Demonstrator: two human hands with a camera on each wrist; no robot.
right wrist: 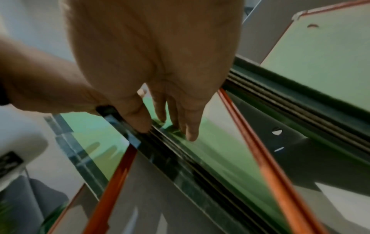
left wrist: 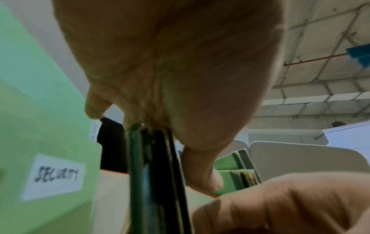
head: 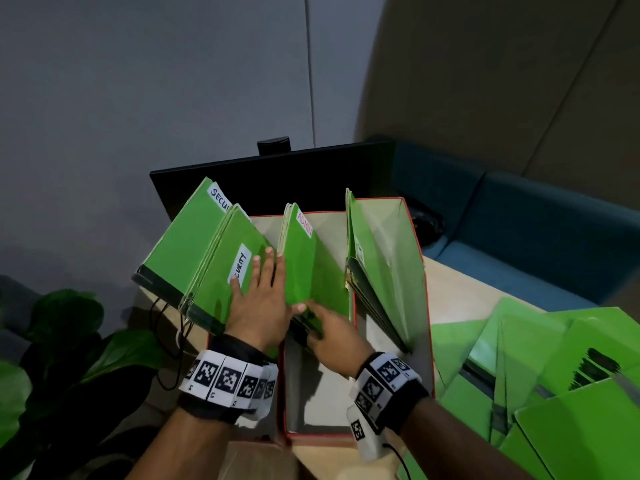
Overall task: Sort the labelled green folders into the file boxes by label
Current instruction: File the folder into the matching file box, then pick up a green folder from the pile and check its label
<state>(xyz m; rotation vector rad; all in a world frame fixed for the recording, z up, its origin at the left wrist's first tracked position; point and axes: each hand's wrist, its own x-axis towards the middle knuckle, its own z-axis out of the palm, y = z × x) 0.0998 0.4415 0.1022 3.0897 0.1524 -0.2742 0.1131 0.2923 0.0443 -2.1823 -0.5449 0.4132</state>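
Seating: ADMIN folders point(head: 304, 268) being lowered into middle box point(head: 349, 434), centre frame.
Left hand point(head: 258, 306): spread flat, spines steadied.
Right hand point(head: 332, 332): nearer, spines pinched; long axis away.

Rear label point(head: 219, 199): reads "SECU", the rest hidden behind the folder in front.
SECURITY label point(head: 240, 268): first letters covered by the left hand point(head: 258, 306) in the head view; blurred in the left wrist view.
ADMIN folder point(head: 304, 268): lower edge hidden under both hands.
Right hand point(head: 332, 332): fingertips hidden among the dark folder spines; its grasp cannot be told.
Loose folders point(head: 554, 382): cut off by the right and bottom edges; black writing point(head: 594, 370) on one too smeared to read.
Left box: almost wholly hidden by leaning folders.
Plant point(head: 65, 341): dark, cut off at left.
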